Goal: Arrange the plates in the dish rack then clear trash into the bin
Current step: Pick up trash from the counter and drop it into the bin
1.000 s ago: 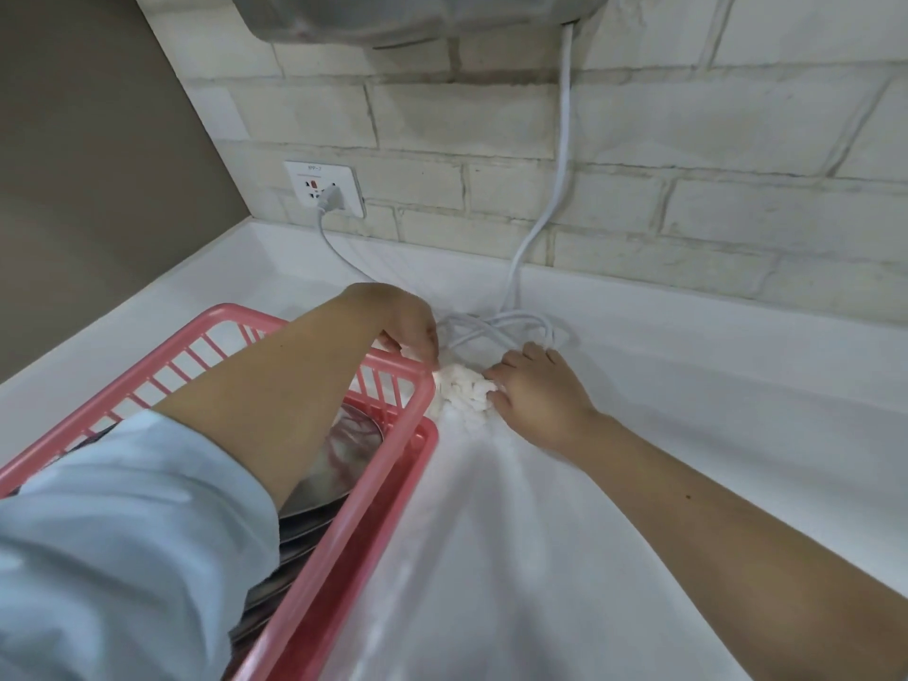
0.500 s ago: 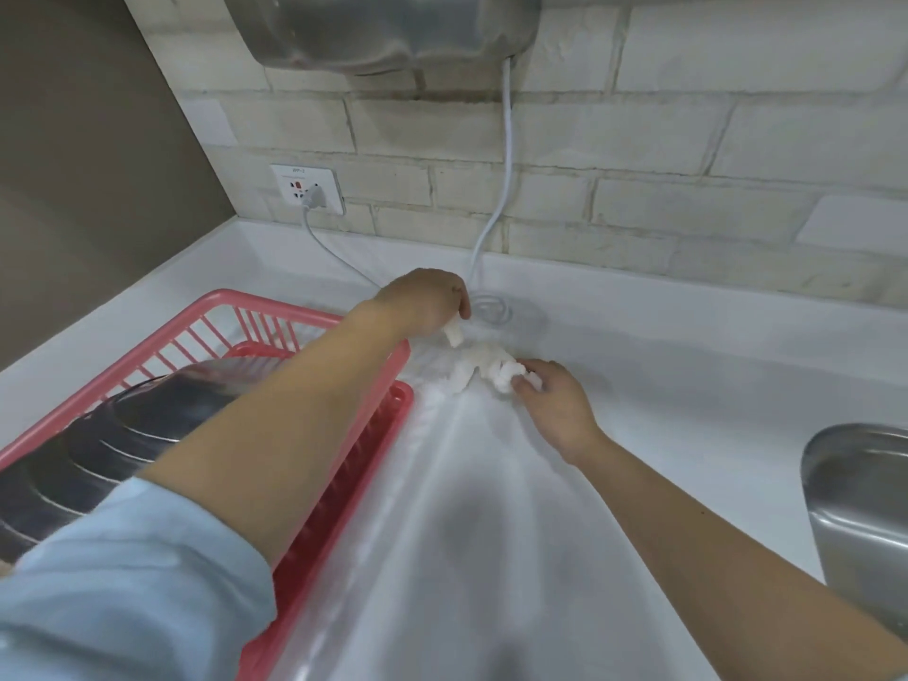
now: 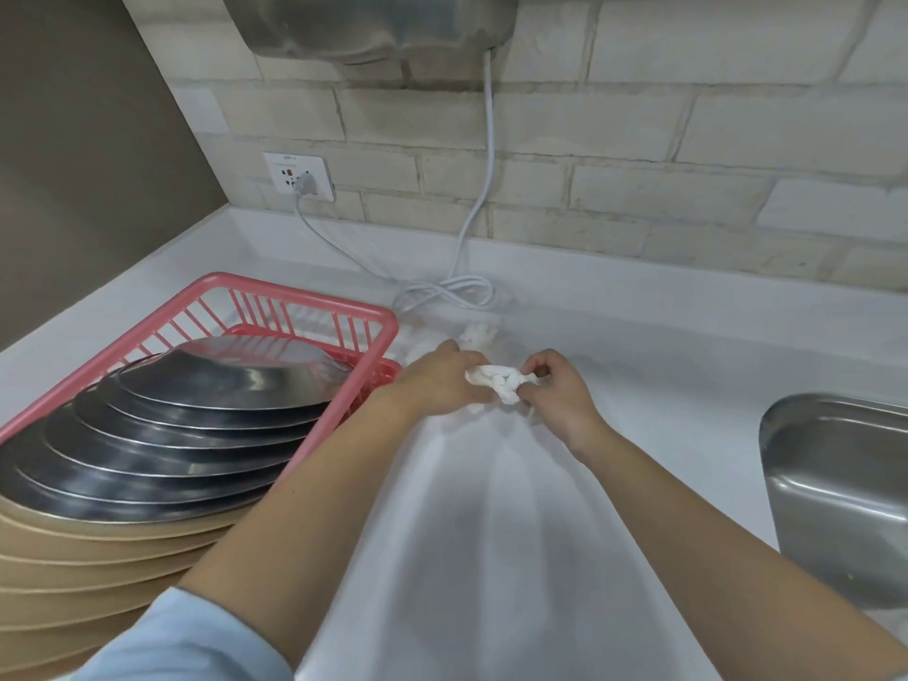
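Observation:
A pink dish rack (image 3: 275, 292) stands on the white counter at the left. It holds a leaning row of several steel plates (image 3: 211, 385) and, nearer to me, several tan plates (image 3: 98, 567). Right of the rack, my left hand (image 3: 442, 380) and my right hand (image 3: 555, 390) together grip a crumpled white tissue wad (image 3: 496, 380) just above the counter. Another bit of white tissue (image 3: 479, 334) lies on the counter just behind my hands.
A white cable (image 3: 442, 292) coils on the counter behind the tissue and runs up to a steel appliance (image 3: 383, 22) on the brick wall. A wall socket (image 3: 297, 176) sits at the back left. A steel sink (image 3: 840, 493) is at the right.
Both hands have drawn back from the cable toward me and come together on the tissue wad, lifting it off the counter. The view has pulled back, showing more of the rack and plates.

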The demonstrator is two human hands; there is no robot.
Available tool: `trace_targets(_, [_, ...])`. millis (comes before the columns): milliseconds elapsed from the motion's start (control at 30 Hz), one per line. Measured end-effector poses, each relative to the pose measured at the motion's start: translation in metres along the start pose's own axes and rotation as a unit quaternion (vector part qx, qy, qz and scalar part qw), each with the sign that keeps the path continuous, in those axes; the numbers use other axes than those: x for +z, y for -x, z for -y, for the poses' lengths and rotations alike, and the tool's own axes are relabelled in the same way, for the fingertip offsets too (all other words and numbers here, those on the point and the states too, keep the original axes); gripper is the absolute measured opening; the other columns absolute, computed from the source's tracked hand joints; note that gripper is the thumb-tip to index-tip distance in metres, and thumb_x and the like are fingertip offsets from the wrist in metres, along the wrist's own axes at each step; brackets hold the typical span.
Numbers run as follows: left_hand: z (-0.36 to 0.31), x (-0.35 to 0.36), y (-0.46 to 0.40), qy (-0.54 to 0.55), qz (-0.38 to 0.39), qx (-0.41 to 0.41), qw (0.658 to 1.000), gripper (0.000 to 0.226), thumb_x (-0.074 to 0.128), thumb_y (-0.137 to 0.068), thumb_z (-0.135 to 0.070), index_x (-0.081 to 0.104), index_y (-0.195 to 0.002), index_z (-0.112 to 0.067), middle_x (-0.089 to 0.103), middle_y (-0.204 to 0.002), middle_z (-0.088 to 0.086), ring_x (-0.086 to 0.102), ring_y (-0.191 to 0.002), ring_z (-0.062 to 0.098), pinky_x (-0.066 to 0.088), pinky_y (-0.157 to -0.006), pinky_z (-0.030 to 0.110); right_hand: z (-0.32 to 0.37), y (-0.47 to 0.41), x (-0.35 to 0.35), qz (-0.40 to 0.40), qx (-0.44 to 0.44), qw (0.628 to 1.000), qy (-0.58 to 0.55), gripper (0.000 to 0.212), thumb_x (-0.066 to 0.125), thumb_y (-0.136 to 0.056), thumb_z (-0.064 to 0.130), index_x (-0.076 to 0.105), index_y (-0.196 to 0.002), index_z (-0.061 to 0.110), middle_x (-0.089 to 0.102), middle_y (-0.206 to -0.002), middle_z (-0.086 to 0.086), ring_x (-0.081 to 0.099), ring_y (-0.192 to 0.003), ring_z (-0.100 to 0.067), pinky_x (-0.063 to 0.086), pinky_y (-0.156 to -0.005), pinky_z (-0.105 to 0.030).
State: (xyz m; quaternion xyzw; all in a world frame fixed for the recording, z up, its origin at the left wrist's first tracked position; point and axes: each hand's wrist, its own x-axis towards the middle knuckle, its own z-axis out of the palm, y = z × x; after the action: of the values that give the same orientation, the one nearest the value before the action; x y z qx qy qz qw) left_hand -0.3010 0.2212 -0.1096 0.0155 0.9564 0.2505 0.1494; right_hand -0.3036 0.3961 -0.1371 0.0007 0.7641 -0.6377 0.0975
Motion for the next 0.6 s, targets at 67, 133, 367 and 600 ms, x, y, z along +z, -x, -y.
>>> trace_targets(67, [0.005,0.009,0.002,0.031,-0.039,-0.001,0.999,0.027,0.068,-0.084,-0.048,0.059,-0.102,-0.031,0.044,-0.106,-0.002,0.055,-0.082,0.012,0.047,-0.076,0.029,-0.002,0.001,-0.004,-0.004,0.0,1.0,0.003,0.022,0.062,-0.083,0.002,0.051,-0.082,0.02,0.055,-0.087,-0.002,0.052,-0.073,-0.019,0.043,-0.058,-0.023])
trace_targets(133, [0.007,0.015,0.004,0.064,-0.073,-0.009,0.995,0.031,0.069,-0.085,-0.046,0.056,-0.104,-0.024,0.041,-0.103,-0.005,0.05,-0.077,0.004,0.039,-0.065,0.021,-0.002,0.0,-0.006,-0.007,0.002,1.0,0.0,0.019,0.064,-0.083,0.005,0.052,-0.086,0.02,0.058,-0.091,-0.003,0.054,-0.075,-0.02,0.046,-0.066,-0.03])
trace_targets(367, [0.014,0.025,0.021,0.328,-0.07,-0.09,0.938,0.028,0.067,-0.081,-0.039,0.057,-0.095,-0.016,0.06,-0.082,-0.001,0.054,-0.06,0.011,0.037,-0.053,0.024,-0.004,0.004,-0.003,-0.001,0.02,0.999,-0.032,0.023,0.061,-0.087,0.006,0.056,-0.107,0.015,0.052,-0.083,-0.002,0.053,-0.07,-0.017,0.046,-0.065,-0.026])
trace_targets(600, [0.012,0.037,0.04,0.376,-0.128,-0.149,0.906,0.055,0.05,-0.089,-0.066,0.059,-0.094,-0.012,0.056,-0.068,-0.002,0.049,-0.054,0.011,0.036,-0.053,0.024,0.001,0.027,0.005,0.034,0.025,0.996,-0.076,0.034,0.046,-0.089,-0.001,0.067,-0.109,0.016,0.06,-0.09,-0.013,0.066,-0.083,-0.028,0.059,-0.079,-0.035])
